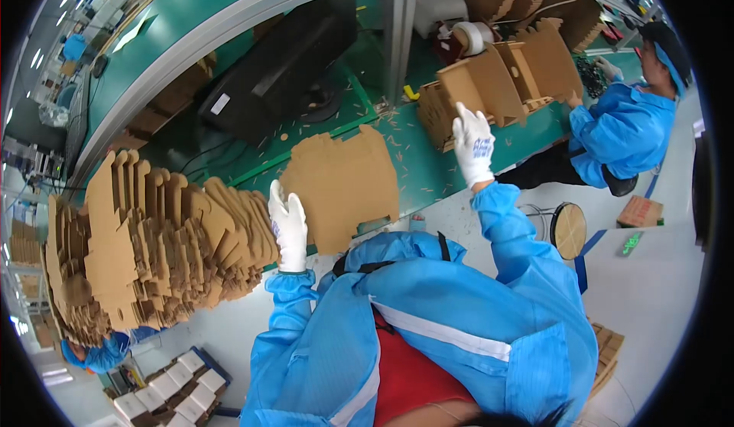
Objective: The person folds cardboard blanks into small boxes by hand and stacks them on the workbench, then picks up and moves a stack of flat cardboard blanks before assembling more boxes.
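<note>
A flat brown cardboard sheet (340,186) with a notched outline lies on the green table in front of me. My left hand (289,228), in a white glove, is at the sheet's left edge with its fingers stretched and apart. To its left rises a large stack of cut cardboard pieces (153,243). My right hand (473,146), also gloved in white, is raised beside a row of folded cardboard boxes (485,87). Its fingers are extended, and nothing shows in its grasp.
A black monitor (283,68) stands behind the sheet, below a metal frame (394,37). Small cardboard scraps litter the green table (417,152). At right, a person in blue (623,133) works at the table. A round stool (569,231) stands on the floor.
</note>
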Tool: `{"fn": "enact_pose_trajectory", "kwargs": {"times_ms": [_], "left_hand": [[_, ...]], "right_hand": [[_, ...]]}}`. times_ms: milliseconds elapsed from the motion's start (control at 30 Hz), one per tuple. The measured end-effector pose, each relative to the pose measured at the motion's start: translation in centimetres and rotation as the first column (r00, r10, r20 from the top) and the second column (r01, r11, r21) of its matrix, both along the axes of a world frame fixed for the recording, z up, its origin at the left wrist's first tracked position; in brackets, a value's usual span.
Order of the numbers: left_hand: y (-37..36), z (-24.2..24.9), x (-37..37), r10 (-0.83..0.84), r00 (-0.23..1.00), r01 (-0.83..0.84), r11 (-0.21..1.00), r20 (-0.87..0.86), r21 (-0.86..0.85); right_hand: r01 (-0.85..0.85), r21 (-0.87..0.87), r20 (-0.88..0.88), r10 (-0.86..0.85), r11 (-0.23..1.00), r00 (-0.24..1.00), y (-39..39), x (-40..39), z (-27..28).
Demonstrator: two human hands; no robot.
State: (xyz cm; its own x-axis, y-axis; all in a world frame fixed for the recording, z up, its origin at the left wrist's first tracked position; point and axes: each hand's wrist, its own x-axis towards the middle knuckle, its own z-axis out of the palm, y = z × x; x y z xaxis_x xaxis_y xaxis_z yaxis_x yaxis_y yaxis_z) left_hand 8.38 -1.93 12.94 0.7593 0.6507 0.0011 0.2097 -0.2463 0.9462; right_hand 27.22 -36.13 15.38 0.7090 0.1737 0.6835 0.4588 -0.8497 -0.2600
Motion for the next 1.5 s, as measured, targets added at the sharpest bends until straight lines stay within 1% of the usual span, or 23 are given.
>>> {"fn": "enact_pose_trajectory", "kwargs": {"times_ms": [67, 167, 200, 300, 400, 467, 567, 633, 733, 767, 867, 900, 967, 1000, 1033, 1067, 1167, 1200, 1233, 1267, 1367, 1400, 1500], "left_hand": [[1.8, -3.5, -1.5, -0.015, 1.0, 0.019, 0.958, -0.017, 0.287], [1.9, -4.6, -2.8, 0.046, 0.983, 0.037, 0.897, -0.177, 0.44], [2.2, -5.9, -2.9, 0.059, 0.979, 0.02, 0.927, -0.198, 0.375], [2.0, -7.4, -2.9, 0.057, 0.918, -0.079, 0.996, -0.393, -0.04], [-1.2, -5.5, -2.8, 0.082, 0.897, -0.002, 0.984, -0.435, 0.181], [-3.0, -3.0, -3.2, 0.157, 0.853, 0.059, 0.919, -0.497, 0.391], [-2.6, -1.5, -3.9, 0.079, 0.993, -0.052, 0.962, -0.091, 0.269], [-2.4, 3.5, -3.4, 0.114, 0.992, -0.122, 0.974, -0.052, -0.191], [-1.3, 7.5, -4.8, -0.012, 0.996, -0.038, 0.821, -0.085, -0.57], [-1.5, 7.0, -5.0, -0.017, 0.997, -0.032, 0.761, -0.07, -0.647], [-2.4, 6.5, -5.1, -0.18, 0.98, 0.2, 0.879, 0.089, -0.432], [-2.9, 6.3, -4.7, -0.14, 0.99, 0.129, 0.885, 0.01, -0.447], [-3.8, 7.1, -3.7, -0.152, 0.929, 0.062, 0.963, -0.339, -0.262], [-5.0, -0.4, -3.6, -0.142, 0.917, 0.294, 0.872, -0.373, 0.391], [-5.6, -0.9, -5.0, -0.273, 0.84, 0.503, 0.716, -0.468, 0.485], [-5.2, -0.4, -4.9, -0.267, 0.846, 0.494, 0.717, -0.462, 0.491], [-4.5, 3.5, -3.5, -0.595, 0.715, 0.671, 0.731, -0.368, 0.122], [-5.0, 4.3, -2.0, -0.426, 0.863, 0.427, 0.902, -0.271, -0.059], [-4.1, 4.0, -1.5, -0.46, 0.888, 0.454, 0.881, -0.018, -0.132], [-4.3, 6.6, -1.2, -0.235, 0.964, 0.264, 0.903, 0.125, -0.34], [-4.0, 6.4, 1.2, -0.008, 0.975, 0.088, 0.933, 0.224, -0.35], [-4.4, 7.3, 1.2, 0.001, 0.958, 0.125, 0.899, 0.287, -0.419], [-3.1, 9.6, 0.2, -0.147, 0.981, 0.185, 0.905, 0.126, -0.383]], "right_hand": [[0.094, 0.022, -0.369, -0.08, 0.995, 0.926, -1.2, 2.1, -4.4], [0.009, -0.009, -0.448, -0.012, 1.0, 0.894, -0.8, 0.9, -3.1], [-0.052, -0.114, -0.071, 0.044, 0.992, 0.997, 0.1, 0.1, -2.9], [-0.266, 0.137, -0.215, 0.291, 0.954, 0.932, 4.5, -5.9, -3.3], [-0.119, 0.333, -0.878, 0.354, 0.935, 0.322, 7.9, -11.7, -10.1], [-0.064, 0.272, -0.866, 0.273, 0.96, 0.418, 9.2, -13.7, -10.2], [-0.113, 0.508, -0.683, 0.479, 0.854, 0.552, 8.2, -13.0, -5.8], [-0.092, 0.605, -0.582, 0.518, 0.791, 0.627, 7.7, -11.0, -2.2], [0.154, 0.985, 0.035, 0.957, -0.082, 0.287, 7.4, -8.3, -0.8], [0.246, 0.963, 0.051, 0.973, -0.107, 0.223, 7.3, -7.8, -2.0], [-0.198, 0.852, -0.387, 0.838, 0.484, 0.385, 10.8, -11.9, 3.0], [-0.001, 0.885, -0.448, 0.853, 0.466, 0.268, 11.5, -12.7, 3.1], [-0.594, 0.054, -0.676, 0.467, 0.803, 0.57, 12.0, -12.0, -1.6], [-0.577, 0.444, -0.432, 0.728, 0.685, 0.532, 14.3, -13.3, 2.3], [-0.692, 0.155, -0.361, 0.693, 0.705, 0.624, 14.9, -14.0, 1.5], [-0.661, 0.079, -0.66, 0.536, 0.746, 0.527, 15.3, -14.9, 3.8], [-0.715, 0.189, -0.391, 0.719, 0.673, 0.574, 14.6, -12.7, 2.4], [-0.646, 0.395, -0.387, 0.757, 0.653, 0.527, 14.2, -12.2, 3.1], [-0.295, 0.596, -0.675, 0.665, 0.747, 0.32, 13.3, -11.8, 3.6], [-0.651, 0.279, -0.728, 0.598, 0.706, 0.336, 9.7, -9.2, -3.2], [-0.627, 0.291, -0.725, 0.594, 0.723, 0.349, 11.5, -12.7, 2.1], [-0.626, 0.169, -0.858, 0.426, 0.761, 0.287, 12.3, -13.3, 4.3], [-0.877, 0.109, -0.706, 0.658, 0.468, 0.263, 11.1, -11.7, 8.2]]}}
